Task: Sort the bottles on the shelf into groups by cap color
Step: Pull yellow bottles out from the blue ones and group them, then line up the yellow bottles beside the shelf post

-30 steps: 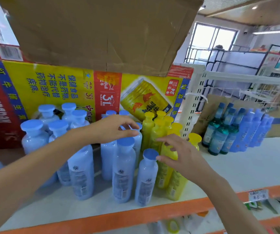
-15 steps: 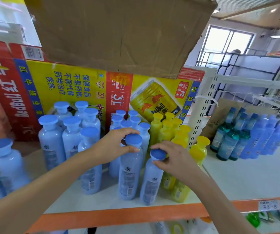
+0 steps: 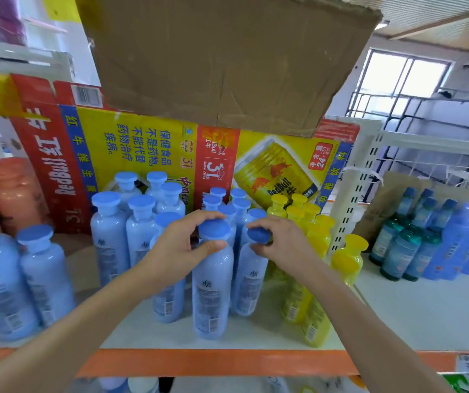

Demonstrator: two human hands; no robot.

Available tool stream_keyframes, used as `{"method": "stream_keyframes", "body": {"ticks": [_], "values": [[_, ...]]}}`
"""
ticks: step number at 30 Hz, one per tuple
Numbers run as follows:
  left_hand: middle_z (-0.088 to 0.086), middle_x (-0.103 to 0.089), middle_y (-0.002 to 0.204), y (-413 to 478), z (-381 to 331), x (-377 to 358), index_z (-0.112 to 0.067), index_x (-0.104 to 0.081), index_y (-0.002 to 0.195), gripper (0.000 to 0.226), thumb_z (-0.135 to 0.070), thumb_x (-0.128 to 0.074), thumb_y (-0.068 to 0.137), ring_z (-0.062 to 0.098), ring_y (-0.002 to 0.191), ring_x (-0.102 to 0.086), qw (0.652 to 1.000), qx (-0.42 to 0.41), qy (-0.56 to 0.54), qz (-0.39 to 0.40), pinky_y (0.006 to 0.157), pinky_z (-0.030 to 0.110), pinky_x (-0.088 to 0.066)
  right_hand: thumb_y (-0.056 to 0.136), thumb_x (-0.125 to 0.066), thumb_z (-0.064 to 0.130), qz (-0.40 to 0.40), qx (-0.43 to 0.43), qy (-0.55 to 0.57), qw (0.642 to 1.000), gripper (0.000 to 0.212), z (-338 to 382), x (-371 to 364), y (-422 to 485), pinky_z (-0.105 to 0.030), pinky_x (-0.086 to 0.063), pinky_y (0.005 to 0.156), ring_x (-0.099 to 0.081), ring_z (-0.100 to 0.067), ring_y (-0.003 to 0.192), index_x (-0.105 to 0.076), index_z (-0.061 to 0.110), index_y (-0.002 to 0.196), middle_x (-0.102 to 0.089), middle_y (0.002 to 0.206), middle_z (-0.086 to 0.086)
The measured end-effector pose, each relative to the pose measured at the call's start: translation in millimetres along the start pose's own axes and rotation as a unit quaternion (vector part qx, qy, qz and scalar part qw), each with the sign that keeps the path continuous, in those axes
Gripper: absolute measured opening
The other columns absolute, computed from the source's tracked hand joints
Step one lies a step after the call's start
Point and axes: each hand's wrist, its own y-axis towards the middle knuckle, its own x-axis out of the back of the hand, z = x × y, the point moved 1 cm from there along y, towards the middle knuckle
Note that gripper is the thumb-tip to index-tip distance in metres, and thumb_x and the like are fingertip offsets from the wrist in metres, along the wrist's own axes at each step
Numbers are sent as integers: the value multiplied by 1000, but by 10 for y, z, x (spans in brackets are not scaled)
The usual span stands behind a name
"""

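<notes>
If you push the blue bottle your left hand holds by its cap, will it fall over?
Probably it would tip: the blue-capped bottle is tall and narrow, and the left hand grips it high, at the cap. It looks full, so likely heavy for its size. Its smooth plastic may slide on the white shelf.

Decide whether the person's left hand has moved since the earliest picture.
Yes: the left hand came forward, away from the Red Bull carton, and grips the front blue-capped bottle's cap.
</notes>
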Motion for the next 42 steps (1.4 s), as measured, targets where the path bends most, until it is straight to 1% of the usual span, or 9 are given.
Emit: {"method": "stream_keyframes", "body": {"ticks": [3,8,11,15,18,23,26,33,42], "values": [[-18,-58,107,-66,-20,54,-29,-55,107,34,-8,-65,81,-13,92,-54,1000,4,1,-5,74,3,-40,81,-68,20,28,-9,-8,1000,40,18,-84,83,-22,-37,84,-54,-19,107,-60,19,120,-58,122,-3],[-15,-59,113,-191,11,147,-27,-57,112,35,-13,-67,81,-8,101,-53,999,20,22,-12,82,2,-37,84,-65,24,34,-16,-6,999,41,11,-144,107,-19,-33,79,-52,-17,108,-56,22,124,-55,123,-2],[-17,-59,114,-244,1,186,-29,-56,112,36,-17,-67,80,-7,102,-54,999,29,26,-23,82,3,-38,86,-62,25,42,5,-5,999,43,22,-180,85,-20,-38,86,-52,-16,109,-52,23,129,-53,126,0],[-18,-60,114,-307,-22,230,-36,-55,108,37,-38,-71,75,-4,103,-56,998,32,25,-38,87,9,-40,90,-56,34,58,25,-45,997,50,49,-196,39,-23,-34,97,-42,-13,125,-41,26,137,-42,139,5],[-19,-60,112,-381,-43,277,-40,-54,107,44,-53,-62,65,-3,102,-57,997,36,33,-55,89,11,-42,91,-54,35,42,42,-59,997,55,75,-154,-5,-23,-29,104,-33,-12,133,-33,27,141,-34,146,7],[-16,-64,104,-487,-80,418,-38,-55,105,35,-36,-64,71,-5,96,-58,994,42,46,-86,81,6,-41,92,-51,35,4,76,-47,996,60,207,-90,-122,-22,-29,102,-29,-9,135,-23,30,144,-30,148,10],[-23,-62,106,-553,-84,539,-41,-55,103,38,-49,-64,67,-6,94,-59,990,42,61,-118,81,7,-42,92,-52,35,-3,107,-30,994,56,332,-108,-159,-20,-28,102,-30,-7,134,-27,32,142,-32,147,14],[-6,-62,113,-588,6,868,-42,-54,104,44,-58,-57,64,17,105,-59,982,57,94,-156,93,39,-48,90,-54,34,5,137,15,990,56,586,-254,-170,-15,-25,99,-31,-5,132,-30,31,141,-35,144,14],[-9,-63,104,-437,351,1183,-44,-54,100,36,-44,-65,66,20,99,-61,978,69,83,-176,91,46,-49,91,-53,36,-9,128,5,992,55,921,-374,-21,-17,-28,95,-34,-6,129,-30,33,140,-37,141,15]]}}
